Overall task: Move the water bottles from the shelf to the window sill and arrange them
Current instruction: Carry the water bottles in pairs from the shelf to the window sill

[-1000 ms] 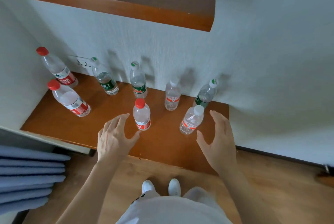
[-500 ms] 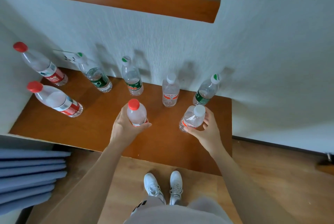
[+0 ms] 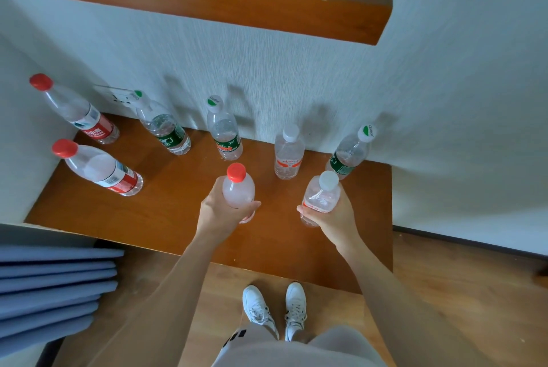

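Where both hands hovered open 1 second ago, the left hand (image 3: 221, 212) now grips a red-capped bottle (image 3: 238, 190) and the right hand (image 3: 333, 215) a white-capped bottle (image 3: 321, 196), ready to lift off the shelf (image 3: 166, 212).

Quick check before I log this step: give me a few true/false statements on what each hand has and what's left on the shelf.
1. The left hand grips a red-capped bottle. True.
2. The right hand is empty. False: it grips a white-capped bottle.
3. Six bottles stand ungripped on the wooden shelf. True.
4. All the ungripped bottles have red caps. False: two have red caps, one a plain white cap, and three white caps with a green mark.
5. A folded blue curtain hangs at the lower left. True.
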Demonstrator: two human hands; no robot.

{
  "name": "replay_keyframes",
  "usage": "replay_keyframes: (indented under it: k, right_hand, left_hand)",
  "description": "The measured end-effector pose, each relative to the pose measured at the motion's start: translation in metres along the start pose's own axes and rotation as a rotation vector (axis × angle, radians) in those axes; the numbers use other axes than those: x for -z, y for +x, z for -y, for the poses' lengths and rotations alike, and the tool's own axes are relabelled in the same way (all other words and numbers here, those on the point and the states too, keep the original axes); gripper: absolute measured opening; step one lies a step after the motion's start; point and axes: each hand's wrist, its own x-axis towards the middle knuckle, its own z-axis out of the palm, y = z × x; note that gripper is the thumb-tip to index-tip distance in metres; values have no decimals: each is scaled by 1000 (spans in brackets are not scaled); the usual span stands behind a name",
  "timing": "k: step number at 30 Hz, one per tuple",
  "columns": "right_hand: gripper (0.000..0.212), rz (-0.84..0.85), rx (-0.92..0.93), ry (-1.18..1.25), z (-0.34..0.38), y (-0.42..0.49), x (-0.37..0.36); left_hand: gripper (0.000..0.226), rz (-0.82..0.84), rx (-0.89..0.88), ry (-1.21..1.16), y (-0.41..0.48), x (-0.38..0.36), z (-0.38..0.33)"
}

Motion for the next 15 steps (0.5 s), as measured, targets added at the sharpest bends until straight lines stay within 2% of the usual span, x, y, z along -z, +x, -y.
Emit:
replay_keyframes:
  k: [4, 7, 9, 15]
  right_hand:
    - [86, -51, 14, 69, 23, -12, 8]
    - [64, -73, 19, 158, 53, -19, 23]
    - [58, -97, 40, 191, 63, -22, 31]
    - [60, -86, 85, 295, 95, -27, 58]
  left_hand:
    - [83, 6, -35, -45, -12, 3, -12]
    - [82, 12, -93, -72, -22, 10, -29]
    - [82, 3, -154, -117, -30, 14, -45]
    - [74, -43, -254, -295, -51, 24, -91]
